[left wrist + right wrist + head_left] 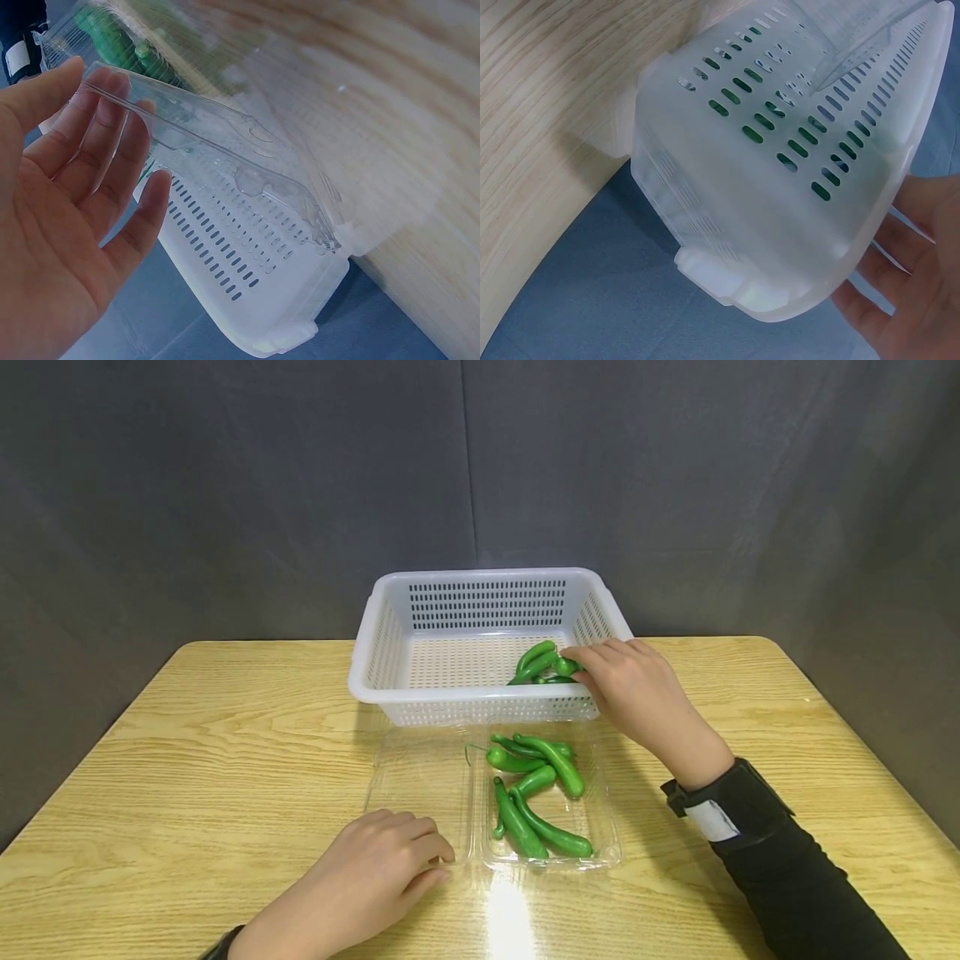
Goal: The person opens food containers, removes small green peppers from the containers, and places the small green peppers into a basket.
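Observation:
My right hand (626,685) reaches over the right front rim of a white slotted basket (480,695). Its thumb and index finger lie on either side of a green pepper (566,667) and seem to pinch it; in the right wrist view the fingertips are hidden behind the basket wall. Beside it in the basket lie several more green peppers (536,660). My left hand (371,868), fingers relaxed, is at the front edge of a clear plastic lid (420,793). The lid joins a clear plastic box (611,827) holding several long, curved green peppers (551,822).
Basket, box and lid share a light wood table (187,777). A dark grey cloth wall (300,485) stands behind and beside it. The box sits directly in front of the basket, and light glares off the table before the box.

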`<control>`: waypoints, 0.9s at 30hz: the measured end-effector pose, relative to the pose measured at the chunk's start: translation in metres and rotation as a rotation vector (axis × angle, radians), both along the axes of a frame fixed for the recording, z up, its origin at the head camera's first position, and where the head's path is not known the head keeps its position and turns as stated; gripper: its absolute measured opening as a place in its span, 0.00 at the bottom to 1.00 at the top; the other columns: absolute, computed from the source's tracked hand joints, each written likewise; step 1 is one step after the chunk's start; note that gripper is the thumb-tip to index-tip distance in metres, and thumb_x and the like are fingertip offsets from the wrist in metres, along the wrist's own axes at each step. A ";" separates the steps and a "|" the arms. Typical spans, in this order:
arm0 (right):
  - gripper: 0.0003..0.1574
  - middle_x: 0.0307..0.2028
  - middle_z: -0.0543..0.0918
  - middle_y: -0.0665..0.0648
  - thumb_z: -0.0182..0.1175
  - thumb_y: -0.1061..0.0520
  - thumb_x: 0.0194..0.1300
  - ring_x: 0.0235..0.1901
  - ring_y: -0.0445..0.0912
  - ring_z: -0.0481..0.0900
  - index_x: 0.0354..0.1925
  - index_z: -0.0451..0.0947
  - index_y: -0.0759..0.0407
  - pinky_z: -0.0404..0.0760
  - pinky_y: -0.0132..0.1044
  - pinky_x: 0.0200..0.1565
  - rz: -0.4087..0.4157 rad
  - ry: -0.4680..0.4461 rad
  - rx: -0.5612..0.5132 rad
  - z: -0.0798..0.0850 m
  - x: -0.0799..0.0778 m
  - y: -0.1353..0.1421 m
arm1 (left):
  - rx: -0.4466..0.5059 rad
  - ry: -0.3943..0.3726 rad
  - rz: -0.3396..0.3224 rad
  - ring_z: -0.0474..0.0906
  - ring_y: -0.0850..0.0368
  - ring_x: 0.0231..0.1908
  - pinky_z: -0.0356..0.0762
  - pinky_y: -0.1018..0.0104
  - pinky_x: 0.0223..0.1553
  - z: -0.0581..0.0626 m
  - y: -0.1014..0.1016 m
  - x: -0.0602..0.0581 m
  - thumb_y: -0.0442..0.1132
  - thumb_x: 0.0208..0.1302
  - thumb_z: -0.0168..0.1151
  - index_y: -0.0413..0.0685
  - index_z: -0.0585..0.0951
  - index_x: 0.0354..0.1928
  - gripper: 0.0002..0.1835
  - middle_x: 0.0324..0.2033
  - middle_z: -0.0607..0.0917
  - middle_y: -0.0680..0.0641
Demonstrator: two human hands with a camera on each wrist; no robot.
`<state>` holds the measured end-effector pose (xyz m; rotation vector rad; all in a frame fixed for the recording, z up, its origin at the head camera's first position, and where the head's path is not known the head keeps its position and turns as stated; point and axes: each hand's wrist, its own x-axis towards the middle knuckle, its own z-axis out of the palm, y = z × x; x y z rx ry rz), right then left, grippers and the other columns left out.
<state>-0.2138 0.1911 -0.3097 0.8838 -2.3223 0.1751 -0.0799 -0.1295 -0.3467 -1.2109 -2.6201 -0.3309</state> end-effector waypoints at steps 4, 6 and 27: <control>0.20 0.42 0.85 0.63 0.68 0.65 0.60 0.42 0.57 0.83 0.51 0.80 0.64 0.78 0.52 0.43 -0.007 -0.006 0.005 0.000 0.000 0.000 | 0.000 -0.004 -0.002 0.77 0.65 0.31 0.78 0.64 0.38 0.000 0.000 0.000 0.44 0.61 0.70 0.54 0.85 0.35 0.05 0.32 0.82 0.60; 0.20 0.43 0.85 0.63 0.68 0.65 0.60 0.43 0.57 0.83 0.51 0.80 0.64 0.78 0.52 0.43 -0.011 -0.011 0.007 0.000 0.000 0.000 | -0.001 -0.005 -0.002 0.77 0.65 0.31 0.78 0.63 0.38 0.000 0.000 0.000 0.44 0.61 0.70 0.54 0.85 0.35 0.05 0.31 0.82 0.60; 0.21 0.44 0.86 0.64 0.66 0.63 0.63 0.42 0.58 0.84 0.55 0.79 0.65 0.79 0.53 0.42 -0.027 -0.055 -0.023 0.005 0.001 0.005 | -0.002 -0.013 0.001 0.77 0.65 0.32 0.78 0.63 0.39 0.000 0.000 0.001 0.44 0.61 0.70 0.55 0.85 0.35 0.04 0.32 0.83 0.60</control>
